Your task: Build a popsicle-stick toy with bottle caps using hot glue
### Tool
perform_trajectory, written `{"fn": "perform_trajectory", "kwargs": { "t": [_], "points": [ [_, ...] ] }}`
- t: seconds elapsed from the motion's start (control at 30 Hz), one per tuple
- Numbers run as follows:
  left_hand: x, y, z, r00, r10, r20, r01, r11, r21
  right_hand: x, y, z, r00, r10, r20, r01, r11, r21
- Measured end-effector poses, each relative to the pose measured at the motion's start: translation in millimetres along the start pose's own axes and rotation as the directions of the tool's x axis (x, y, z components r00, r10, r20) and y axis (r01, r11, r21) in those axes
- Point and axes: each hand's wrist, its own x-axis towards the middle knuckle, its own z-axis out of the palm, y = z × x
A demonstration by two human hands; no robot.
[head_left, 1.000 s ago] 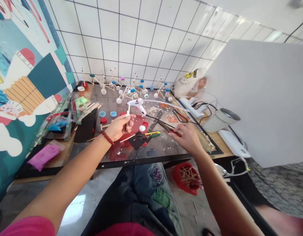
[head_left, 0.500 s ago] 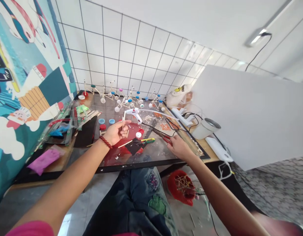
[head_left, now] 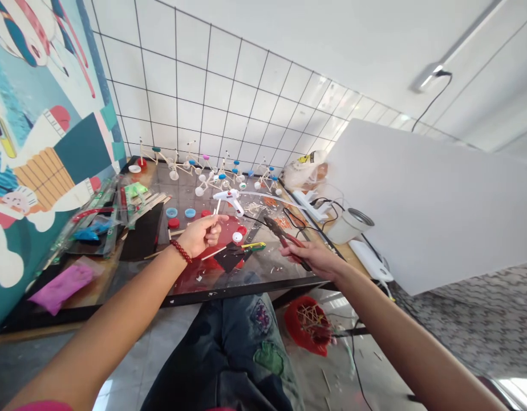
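Observation:
My left hand [head_left: 201, 235], with a red bead bracelet at the wrist, is closed on a thin wooden stick [head_left: 218, 208] that points up. Just above it a white glue gun [head_left: 230, 200] lies on the table with a clear glue stick in its back. My right hand [head_left: 304, 255] is closed round the red handles of pliers [head_left: 284, 235], whose dark jaws point up and left. Between the hands are a white cap [head_left: 236, 236], a dark square piece [head_left: 229, 258] and a yellow-green cutter [head_left: 254, 246].
Stick-and-cap structures [head_left: 221, 176] stand along the back edge. Blue and red caps, loose sticks and a pink packet [head_left: 67, 283] are at the left. At the right are a power strip [head_left: 310, 205] and a white container [head_left: 351, 225]. A red bin [head_left: 308, 325] stands below.
My right hand has raised the pliers off the table, and their jaws now show clearly. My left hand keeps its stick. The whole view has shifted slightly.

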Motion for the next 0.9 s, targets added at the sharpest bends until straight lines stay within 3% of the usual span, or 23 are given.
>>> {"fn": "perform_trajectory", "kwargs": {
  "t": [0.17,0.37,0.5,0.6,0.73,0.9],
  "points": [
    [-0.8,-3.9,2.1,0.999,-0.019,0.046,0.017,0.999,0.041,-8.4,-31.3,22.1,0.971,-0.081,0.224,-0.012,0.923,0.385],
    [-4.4,-3.3,6.6,0.999,-0.01,0.051,0.007,0.999,0.045,-5.6,-54.7,56.6,0.962,-0.119,0.244,-0.037,0.834,0.551],
    [-9.0,-2.5,12.8,0.994,-0.053,0.094,0.048,0.998,0.049,9.9,-61.1,82.1,0.972,-0.192,0.137,0.067,0.783,0.619],
    [-11.5,-2.3,14.7,0.99,-0.099,0.103,0.092,0.993,0.074,27.5,-67.5,100.7,0.968,-0.242,-0.073,0.237,0.767,0.597],
    [-11.4,-4.0,11.8,0.979,-0.15,0.141,0.134,0.984,0.115,48.9,-80.1,120.9,0.908,-0.252,-0.336,0.399,0.765,0.506],
    [-9.2,-7.7,9.0,0.968,-0.157,0.197,0.138,0.985,0.109,60.1,-91.7,135.0,0.909,-0.259,-0.327,0.404,0.74,0.538]
  ]
}}
